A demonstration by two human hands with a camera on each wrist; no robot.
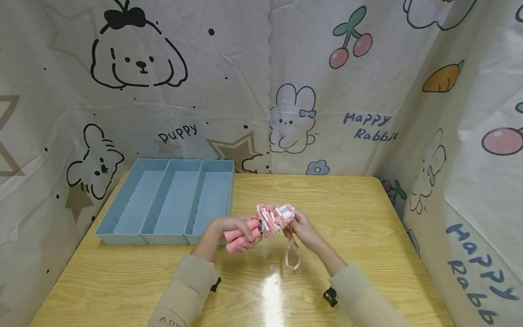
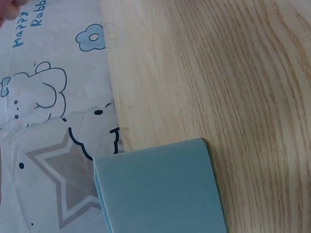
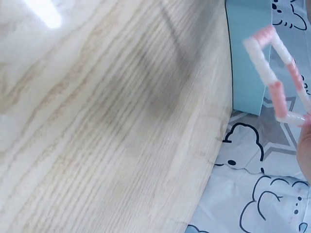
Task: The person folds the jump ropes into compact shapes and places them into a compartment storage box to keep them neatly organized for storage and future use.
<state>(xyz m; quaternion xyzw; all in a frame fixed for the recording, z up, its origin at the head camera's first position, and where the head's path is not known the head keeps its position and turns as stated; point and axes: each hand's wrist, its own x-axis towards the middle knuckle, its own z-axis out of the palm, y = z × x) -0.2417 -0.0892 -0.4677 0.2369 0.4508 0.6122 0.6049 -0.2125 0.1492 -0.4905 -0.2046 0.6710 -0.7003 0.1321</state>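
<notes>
A beaded jump rope [image 1: 274, 218], its pink and white segments gathered into a bundle, is held above the table between both hands. My left hand [image 1: 229, 225] grips its two pink handles [image 1: 234, 245] side by side, fingers wrapped round them. At the bundle's far end, my right hand [image 1: 306, 231] pinches the beaded cord with thumb and fingers. A loose loop [image 1: 292, 268] of the cord dangles below that hand. In the right wrist view this loop [image 3: 278, 99] hangs beside the edge of the hand [image 3: 305, 153]. The left wrist view misses the rope.
A light blue tray [image 1: 140, 239] with three long compartments stands at the table's back left, just behind my left hand. The wooden table [image 1: 335, 204] reaches back to a printed cloth [image 1: 229, 100] that hangs behind and along both sides.
</notes>
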